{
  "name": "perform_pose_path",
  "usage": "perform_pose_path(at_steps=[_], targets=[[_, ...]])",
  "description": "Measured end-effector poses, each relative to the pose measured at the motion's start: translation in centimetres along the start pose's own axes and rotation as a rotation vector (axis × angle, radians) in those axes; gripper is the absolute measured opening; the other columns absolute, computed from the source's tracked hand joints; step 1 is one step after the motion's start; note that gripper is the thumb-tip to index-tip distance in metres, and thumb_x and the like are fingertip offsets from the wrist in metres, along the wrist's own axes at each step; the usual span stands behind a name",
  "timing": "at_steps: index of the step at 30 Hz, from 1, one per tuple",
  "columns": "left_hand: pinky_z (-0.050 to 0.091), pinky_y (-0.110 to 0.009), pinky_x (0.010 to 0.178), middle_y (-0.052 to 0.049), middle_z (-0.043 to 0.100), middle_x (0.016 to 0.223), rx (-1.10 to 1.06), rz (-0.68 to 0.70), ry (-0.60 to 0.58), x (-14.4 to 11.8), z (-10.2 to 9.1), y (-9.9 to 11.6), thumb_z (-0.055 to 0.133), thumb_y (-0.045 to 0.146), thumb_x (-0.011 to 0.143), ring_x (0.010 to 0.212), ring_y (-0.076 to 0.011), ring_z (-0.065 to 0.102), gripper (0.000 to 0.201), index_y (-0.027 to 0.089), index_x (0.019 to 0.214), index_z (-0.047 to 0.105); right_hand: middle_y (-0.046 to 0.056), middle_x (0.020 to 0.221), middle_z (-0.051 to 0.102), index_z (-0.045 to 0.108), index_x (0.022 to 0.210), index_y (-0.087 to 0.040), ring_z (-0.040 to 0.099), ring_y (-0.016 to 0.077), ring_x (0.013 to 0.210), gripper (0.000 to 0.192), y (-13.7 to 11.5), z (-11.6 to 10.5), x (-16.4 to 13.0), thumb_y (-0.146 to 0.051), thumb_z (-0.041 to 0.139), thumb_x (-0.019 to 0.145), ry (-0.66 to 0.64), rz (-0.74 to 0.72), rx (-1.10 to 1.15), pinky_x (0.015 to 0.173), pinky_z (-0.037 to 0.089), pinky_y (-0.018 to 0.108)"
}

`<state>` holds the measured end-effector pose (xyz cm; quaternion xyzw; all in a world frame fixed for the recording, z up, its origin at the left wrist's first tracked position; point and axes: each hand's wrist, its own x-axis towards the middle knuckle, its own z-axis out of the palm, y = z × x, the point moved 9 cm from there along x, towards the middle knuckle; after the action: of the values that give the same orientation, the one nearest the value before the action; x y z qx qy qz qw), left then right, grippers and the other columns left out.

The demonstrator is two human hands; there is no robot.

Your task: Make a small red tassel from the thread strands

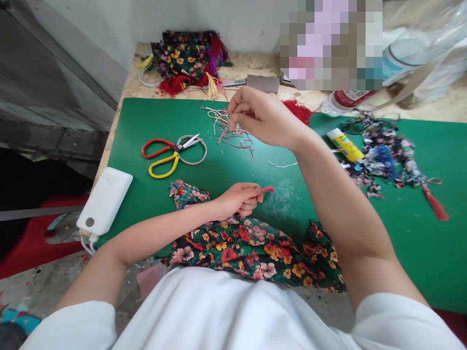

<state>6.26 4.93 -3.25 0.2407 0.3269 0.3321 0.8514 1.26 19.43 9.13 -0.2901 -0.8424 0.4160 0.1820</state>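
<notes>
In the head view, a short piece of red thread (269, 189) is pinched between the closed fingers of the left hand (239, 198), near the middle of the green mat (401, 233). Its long axis runs to the right, out of the fingertips, almost flat on the mat. The right hand (264, 116) is raised further toward the far edge, and its fingers are pressed together on strands from the loose thread pile (229, 129) that lies just under it. So the pile is nearer to the right hand, and the red thread lies nearer to the person.

The floral cloth (255, 248) is spread at the near edge under the left wrist. The scissors (173, 150) lie toward the left edge, the glue tube (345, 145) to the right. No open container with contents can be made out.
</notes>
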Motion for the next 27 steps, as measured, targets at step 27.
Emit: perform_pose_path(at_steps=[27], targets=[[0.017,-0.014,0.037,0.011,0.027,0.047,-0.034,0.032,0.087,-0.2,-0.2,0.6,0.052,0.031,0.083,0.036,-0.0010,0.018,0.022,0.015,0.069,0.046,-0.004,0.061,0.052,0.036,0.077,-0.022,0.040,0.0072,0.049,0.025,4.0,4.5,-16.7,-0.036,0.054,0.088,0.109,0.313,0.447,0.047,0.030,0.021]])
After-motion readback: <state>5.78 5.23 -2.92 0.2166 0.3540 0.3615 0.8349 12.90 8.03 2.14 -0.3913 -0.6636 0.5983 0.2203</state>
